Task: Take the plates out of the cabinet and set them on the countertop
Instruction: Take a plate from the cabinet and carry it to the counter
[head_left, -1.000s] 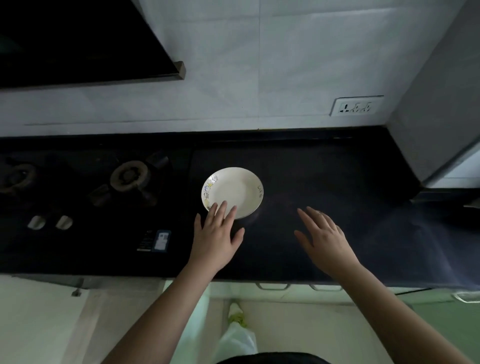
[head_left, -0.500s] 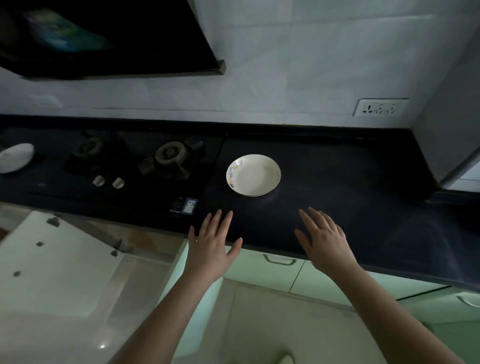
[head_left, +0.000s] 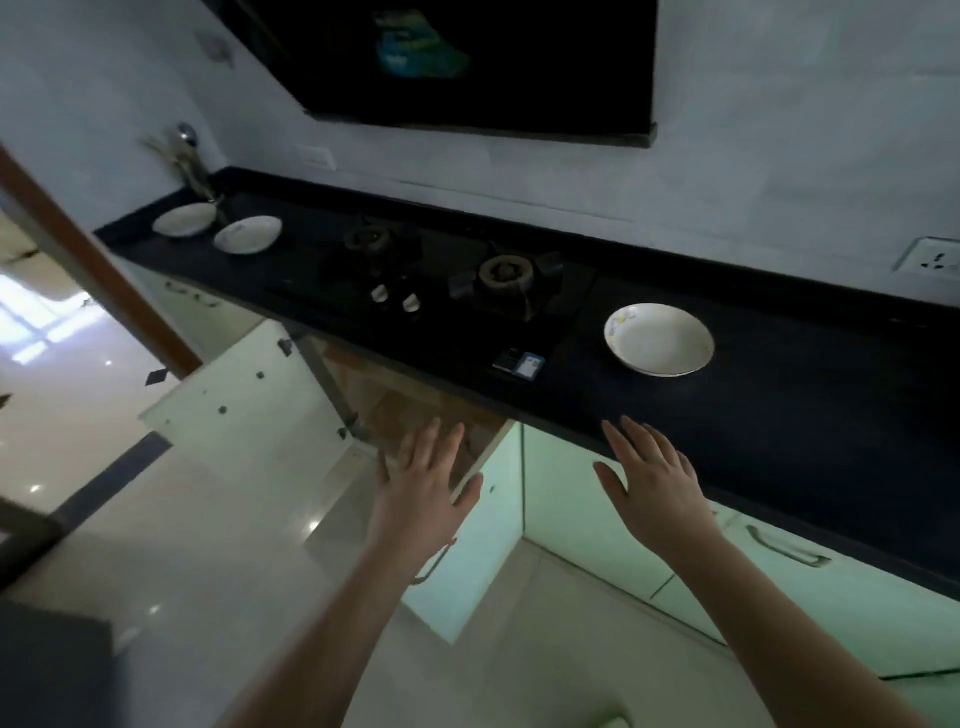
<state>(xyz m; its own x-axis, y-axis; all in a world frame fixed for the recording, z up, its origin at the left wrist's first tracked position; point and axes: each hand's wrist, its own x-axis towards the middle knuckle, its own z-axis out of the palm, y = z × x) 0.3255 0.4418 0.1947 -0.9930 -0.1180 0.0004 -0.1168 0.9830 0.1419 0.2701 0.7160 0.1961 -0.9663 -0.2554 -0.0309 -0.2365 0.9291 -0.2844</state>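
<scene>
A white plate with a small floral rim (head_left: 658, 340) rests on the black countertop (head_left: 805, 410), right of the stove. Two more white plates (head_left: 248, 235) (head_left: 184, 219) lie at the counter's far left end. Below the stove, the cabinet (head_left: 415, 415) stands open, its pale green door (head_left: 244, 387) swung out to the left; its inside is dim and blurred. My left hand (head_left: 423, 488) hovers open in front of the cabinet opening. My right hand (head_left: 652, 480) hovers open at the counter's front edge, below the near plate. Neither hand holds anything.
A two-burner gas stove (head_left: 447, 275) sits on the counter under a dark hood (head_left: 467, 62). A small dark box (head_left: 519, 362) lies at the stove's front. A tap (head_left: 187, 156) stands at the far left. Closed green cabinet doors (head_left: 597, 519) with handles run to the right.
Both hands have pulled back from the near plate and off the counter. The view has swung left and down, bringing the open cabinet and the two far plates into sight.
</scene>
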